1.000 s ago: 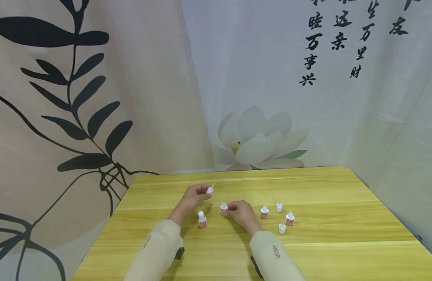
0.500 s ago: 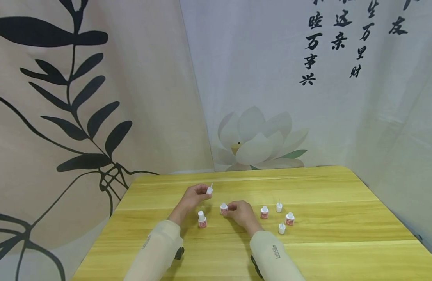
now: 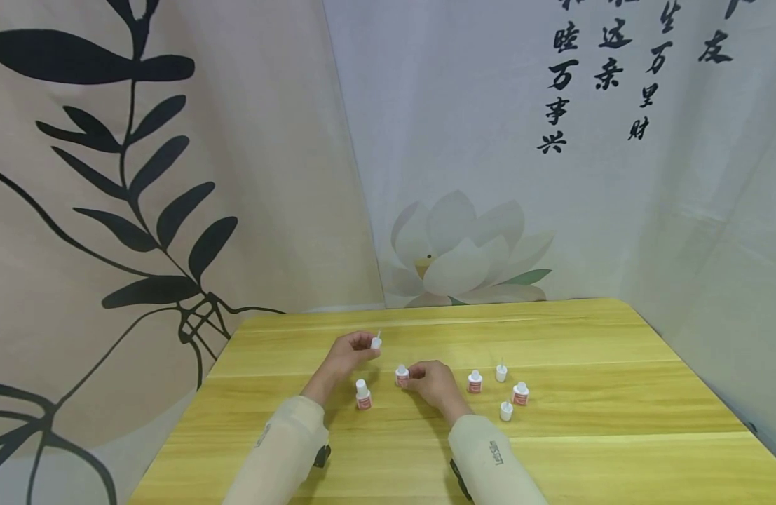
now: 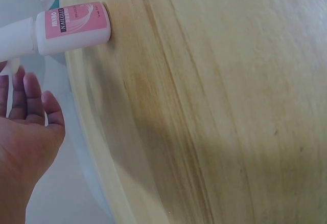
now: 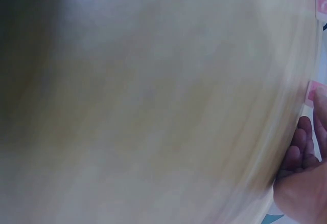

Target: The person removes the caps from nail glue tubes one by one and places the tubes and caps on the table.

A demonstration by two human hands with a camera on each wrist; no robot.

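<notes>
My left hand (image 3: pixel 350 353) pinches a white brush cap (image 3: pixel 376 344) above the table, its thin brush pointing up. Between thumb and fingers, my right hand (image 3: pixel 435 382) holds a small uncapped nail glue bottle (image 3: pixel 402 377) upright on the table. Only a strip of that bottle's pink label (image 5: pixel 310 94) shows at the edge of the right wrist view. A capped nail glue bottle (image 3: pixel 363 395) stands nearer, below my left hand; its pink label (image 4: pixel 76 19) reads clearly in the left wrist view. The held cap is mostly hidden there.
Right of my right hand stand two uncapped bottles, one nearer the hand (image 3: pixel 474 381) and one farther right (image 3: pixel 520 394). Two white brush caps stand near them, one behind (image 3: pixel 501 372) and one in front (image 3: pixel 506 411). A printed curtain (image 3: pixel 287 175) hangs behind the wooden table (image 3: pixel 615 393).
In my left hand the brush cap has turned slightly, its brush going from leaning right to nearly upright. My right hand and the bottle have stayed in place.
</notes>
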